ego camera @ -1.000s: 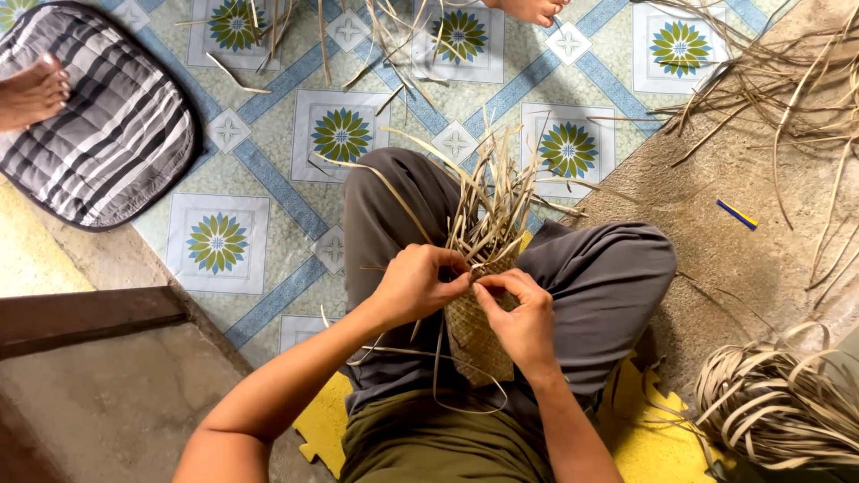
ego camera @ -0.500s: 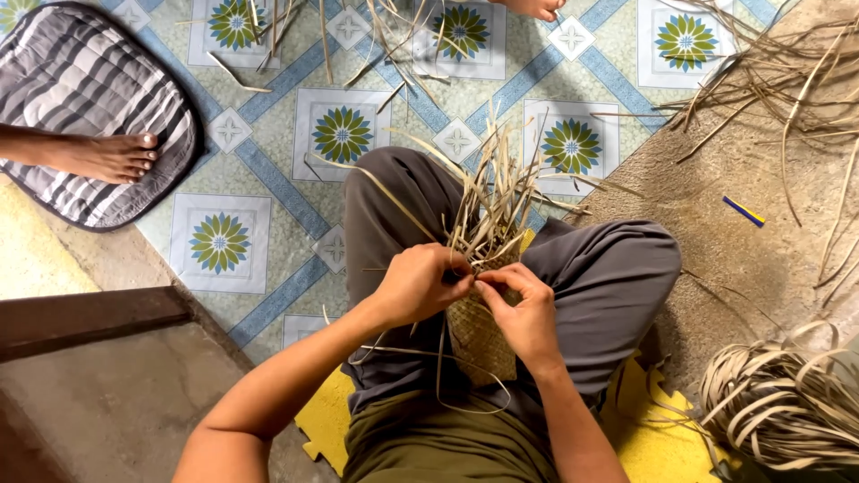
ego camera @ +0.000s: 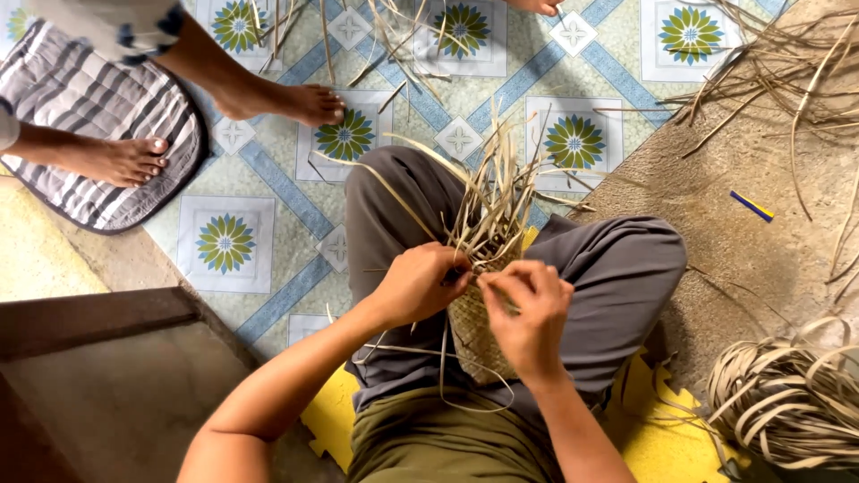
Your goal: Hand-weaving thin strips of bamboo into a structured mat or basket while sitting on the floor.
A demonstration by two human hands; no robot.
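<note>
Woven basket (ego camera: 479,333) is held in the lap, both hands unmoved since before: left hand (ego camera: 418,283) and right hand (ego camera: 528,309) fingers pinched on loose strips (ego camera: 490,210) at its rim; another person's feet (ego camera: 309,103) have stepped closer.

The person wears loose grey trousers (ego camera: 617,268), the cloth creased over both knees at 12 and 2 o'clock from the hands. Below them, at 6 o'clock, comes an olive-green top (ego camera: 429,443) with soft folds across the front. Both forearms are bare, with no sleeve showing down to the lower frame edge. The left hand (ego camera: 416,284) and right hand (ego camera: 530,309) are bare too, without rings, watch or gloves.
</note>
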